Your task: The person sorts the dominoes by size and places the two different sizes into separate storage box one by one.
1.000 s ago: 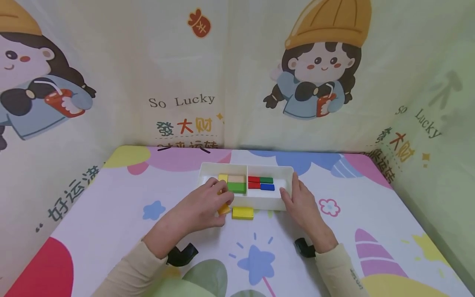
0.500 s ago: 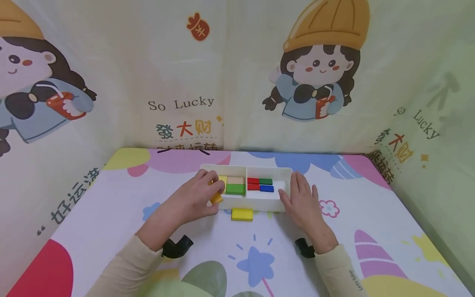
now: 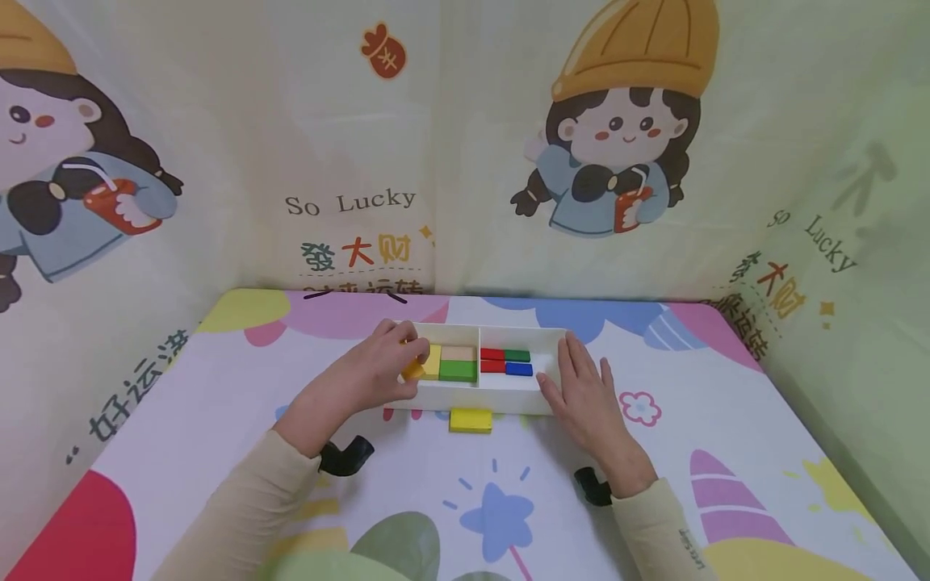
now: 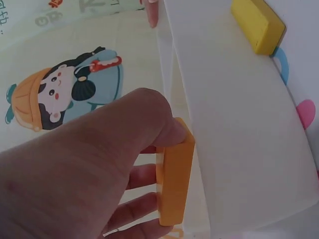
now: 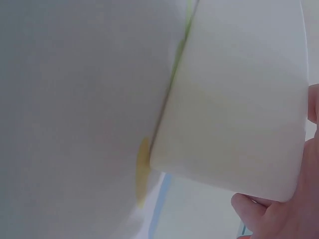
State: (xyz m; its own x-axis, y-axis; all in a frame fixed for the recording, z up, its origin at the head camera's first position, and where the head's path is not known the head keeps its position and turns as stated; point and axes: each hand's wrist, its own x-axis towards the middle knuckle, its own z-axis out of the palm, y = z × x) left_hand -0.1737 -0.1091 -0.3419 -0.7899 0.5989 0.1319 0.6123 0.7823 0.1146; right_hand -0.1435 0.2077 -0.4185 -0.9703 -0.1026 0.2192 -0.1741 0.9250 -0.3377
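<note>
A white two-compartment box (image 3: 508, 401) sits on the table. My left hand (image 3: 370, 363) pinches an orange block (image 4: 175, 179) between thumb and fingers at the box's left end, and partly hides that compartment. Beside the held block lie a pale yellow block (image 3: 432, 362), a beige block (image 3: 458, 353) and a green block (image 3: 458, 371). The right compartment contains red blocks (image 3: 492, 367), a dark green block (image 3: 517, 356) and a blue block (image 3: 519, 369). My right hand (image 3: 592, 411) rests with fairly straight fingers against the box's right end, thumb at the front rim.
A bright yellow block (image 3: 471, 420) lies on the patterned tablecloth (image 3: 407, 500) just in front of the box. Black curved pieces (image 3: 347, 457) show by both wrists. A printed curtain (image 3: 465, 145) stands behind and at the sides of the table.
My left hand has moved left and slightly away from me with the orange block, from the box's front wall toward its left end. My right hand stays at the right end, its fingers straighter.
</note>
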